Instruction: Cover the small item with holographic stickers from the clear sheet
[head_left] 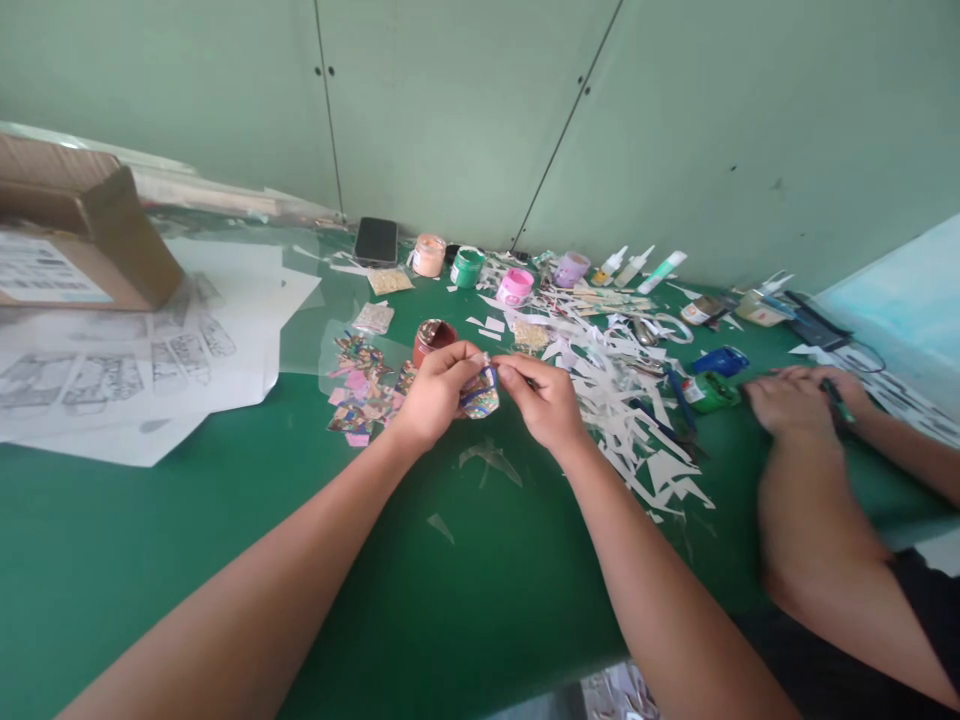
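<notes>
Between the fingers of my left hand point(433, 400) is a small patterned piece point(480, 396) with blue lines and multicoloured filling. My right hand point(547, 402) is closed in a pinch at the piece's upper right edge. What its fingertips hold, if anything, is too small to make out. Just behind my left hand stands an open brown-red paint jar point(433, 340), partly hidden by the fingers. To the left, many small colourful cut scraps point(364, 390) lie on a clear sheet. A heap of white paper strips point(622, 415) spreads to the right of my right hand.
Paint jars in green point(468, 267), pink point(515, 287) and other colours line the back, with glue bottles point(611, 265) and a phone point(376, 242). At left are printed sheets point(225, 375) and a cardboard box point(124, 235). A co-worker's hands point(799, 400) rest at right.
</notes>
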